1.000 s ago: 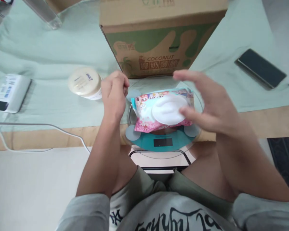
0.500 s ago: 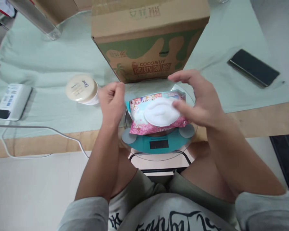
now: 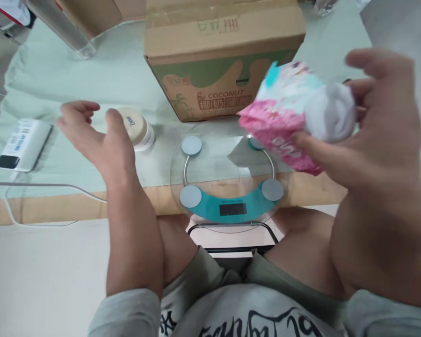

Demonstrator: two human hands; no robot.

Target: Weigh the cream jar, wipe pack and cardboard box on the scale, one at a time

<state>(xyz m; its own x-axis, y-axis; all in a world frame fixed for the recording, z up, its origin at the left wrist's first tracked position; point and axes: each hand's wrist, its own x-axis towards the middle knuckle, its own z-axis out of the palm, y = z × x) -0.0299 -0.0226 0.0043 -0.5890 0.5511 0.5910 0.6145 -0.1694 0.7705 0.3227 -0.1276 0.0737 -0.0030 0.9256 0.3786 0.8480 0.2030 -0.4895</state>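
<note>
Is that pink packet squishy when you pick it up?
The pink packet likely squishes: its wrapper looks thin and crinkly. Its white lid looks plastic, so probably stiffer. Maybe it's light; just the right hand holds it up.

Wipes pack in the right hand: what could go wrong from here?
The wipes pack, tilted in the right hand, might slip onto the glass scale. The scale overhangs the table edge, so a knock could tip it. The left hand is close to the jar and may nudge it.
</note>
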